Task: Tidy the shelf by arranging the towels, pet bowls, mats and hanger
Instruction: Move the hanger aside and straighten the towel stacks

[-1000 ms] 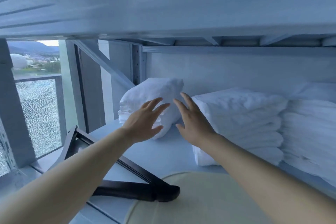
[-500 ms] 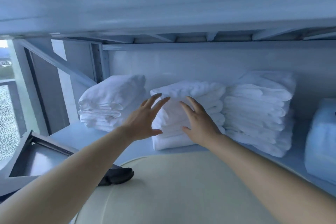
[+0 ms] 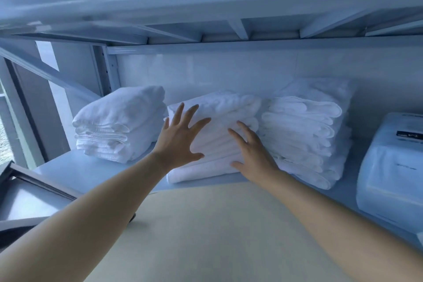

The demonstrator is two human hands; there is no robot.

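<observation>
Three stacks of folded white towels stand along the back of the shelf (image 3: pixel 80 171): a left stack (image 3: pixel 119 123), a middle stack (image 3: pixel 219 121) and a taller right stack (image 3: pixel 304 130). My left hand (image 3: pixel 180 137) is spread flat against the front left of the middle stack. Against that stack's front right lies my right hand (image 3: pixel 254 153), fingers apart. Neither hand grips anything. A cream mat (image 3: pixel 224 231) lies on the shelf in front of the towels, under my arms. The dark end of a hanger (image 3: pixel 13 231) shows at the lower left, mostly hidden by my left arm.
A white plastic-wrapped package (image 3: pixel 391 167) stands at the right of the shelf. The shelf above (image 3: pixel 206 7) hangs low over the towels. A grey upright post (image 3: pixel 103 68) and a diagonal brace (image 3: pixel 45 71) close the left end, with a dark frame (image 3: pixel 41 183) beside them.
The view has swung right from the left stack to the middle stack. Both hands have moved forward and now press flat on the front of the middle stack.
</observation>
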